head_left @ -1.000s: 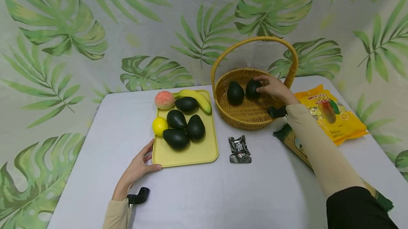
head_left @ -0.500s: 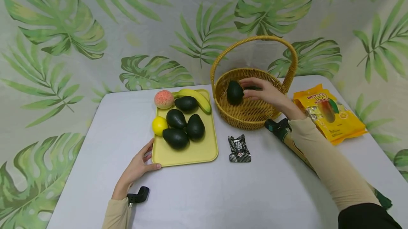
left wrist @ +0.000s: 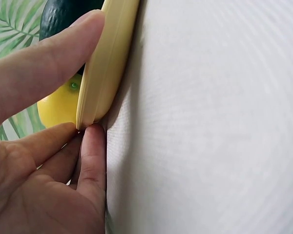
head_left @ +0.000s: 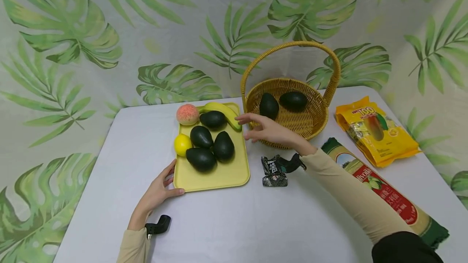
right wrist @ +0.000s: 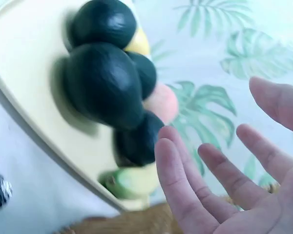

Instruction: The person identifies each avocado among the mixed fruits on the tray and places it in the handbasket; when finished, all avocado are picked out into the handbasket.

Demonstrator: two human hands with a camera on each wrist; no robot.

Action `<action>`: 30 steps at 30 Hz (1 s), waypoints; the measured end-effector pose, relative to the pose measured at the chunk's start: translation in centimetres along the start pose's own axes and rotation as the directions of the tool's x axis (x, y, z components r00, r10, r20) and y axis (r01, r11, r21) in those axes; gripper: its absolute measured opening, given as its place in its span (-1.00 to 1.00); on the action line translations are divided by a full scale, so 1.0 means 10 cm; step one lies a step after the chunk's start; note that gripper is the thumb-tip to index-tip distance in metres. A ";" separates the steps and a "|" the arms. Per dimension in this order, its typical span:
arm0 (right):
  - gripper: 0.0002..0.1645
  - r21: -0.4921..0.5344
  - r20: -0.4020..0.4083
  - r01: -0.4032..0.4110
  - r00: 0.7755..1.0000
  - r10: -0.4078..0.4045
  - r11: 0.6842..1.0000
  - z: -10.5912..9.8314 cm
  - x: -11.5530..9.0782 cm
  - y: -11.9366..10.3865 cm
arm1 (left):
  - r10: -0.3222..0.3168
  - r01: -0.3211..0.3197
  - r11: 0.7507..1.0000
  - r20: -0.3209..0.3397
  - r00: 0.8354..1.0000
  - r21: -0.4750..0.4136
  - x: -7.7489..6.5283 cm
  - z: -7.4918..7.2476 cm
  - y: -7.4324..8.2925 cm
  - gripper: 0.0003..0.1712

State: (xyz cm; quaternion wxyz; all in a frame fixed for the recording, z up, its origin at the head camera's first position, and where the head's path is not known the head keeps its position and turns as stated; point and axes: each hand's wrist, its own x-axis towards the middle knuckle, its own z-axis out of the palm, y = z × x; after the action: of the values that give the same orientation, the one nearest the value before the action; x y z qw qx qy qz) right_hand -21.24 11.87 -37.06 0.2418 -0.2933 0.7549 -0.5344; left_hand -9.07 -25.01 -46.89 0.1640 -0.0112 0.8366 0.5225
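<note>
My left hand (head_left: 161,190) holds the near left corner of a yellow tray (head_left: 215,179); thumb and fingers lie on either side of that corner. On the tray are several dark green avocados (head_left: 224,147), a banana (head_left: 228,114), a yellow lemon (head_left: 182,145) and a pink peach (head_left: 188,115). Between the tray and a wicker basket (head_left: 301,127), my right hand (head_left: 272,132) hovers with nothing in it, fingers spread and pointing left toward the banana. Inside the basket lie two avocados, one upright (head_left: 269,105) and one on its side (head_left: 293,101).
A small black-and-white wrapped packet (head_left: 275,179) lies below the right wrist, partly covered by its black camera. Farther right are a yellow candy bag (head_left: 378,133) and a long pasta pack (head_left: 387,192), partly under the right forearm. The basket's tall handle (head_left: 292,45) arches over it.
My right hand has let go of the second avocado in the basket and moved left and nearer, out toward the tray. That avocado now lies sideways. The left hand stays put.
</note>
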 end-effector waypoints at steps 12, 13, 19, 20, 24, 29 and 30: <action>-0.24 -0.143 0.103 -0.060 0.992 0.075 0.988 0.36 0.36 0.15 | -0.007 0.007 1.000 -0.002 1.000 0.003 0.00 0.00 0.00 0.19; -0.24 -0.167 0.101 -0.060 0.992 0.078 0.984 0.38 0.38 0.15 | -0.009 0.009 1.000 0.000 1.000 0.002 0.00 0.00 0.00 0.19; -0.25 -0.363 0.065 -0.055 0.994 0.084 0.930 0.49 0.48 0.20 | -0.010 0.010 1.000 -0.001 1.000 0.000 0.01 0.00 -0.01 0.19; -0.26 -0.381 0.054 -0.061 0.995 0.088 0.922 0.51 0.50 0.21 | -0.010 0.010 1.000 -0.002 1.000 0.001 0.01 0.00 -0.01 0.19; -0.34 -0.408 0.006 -0.065 0.997 0.074 0.911 0.56 0.53 0.25 | -0.011 0.011 1.000 -0.001 1.000 -0.003 0.01 0.00 -0.01 0.19; -0.42 -0.324 -0.030 -0.046 0.999 0.038 0.945 0.51 0.48 0.26 | -0.009 0.009 1.000 0.003 1.000 -0.004 0.02 0.00 -0.02 0.18; -0.42 -0.304 -0.034 -0.037 0.999 0.028 0.952 0.49 0.46 0.25 | -0.008 0.008 1.000 0.002 1.000 -0.003 0.02 0.00 -0.02 0.18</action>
State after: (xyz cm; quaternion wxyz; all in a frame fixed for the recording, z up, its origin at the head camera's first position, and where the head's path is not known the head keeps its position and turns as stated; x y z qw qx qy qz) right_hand -21.63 6.04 -41.17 0.1914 -0.3068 0.8363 -0.4121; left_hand -9.19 -25.07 -47.12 0.1671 -0.0143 0.8356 0.5231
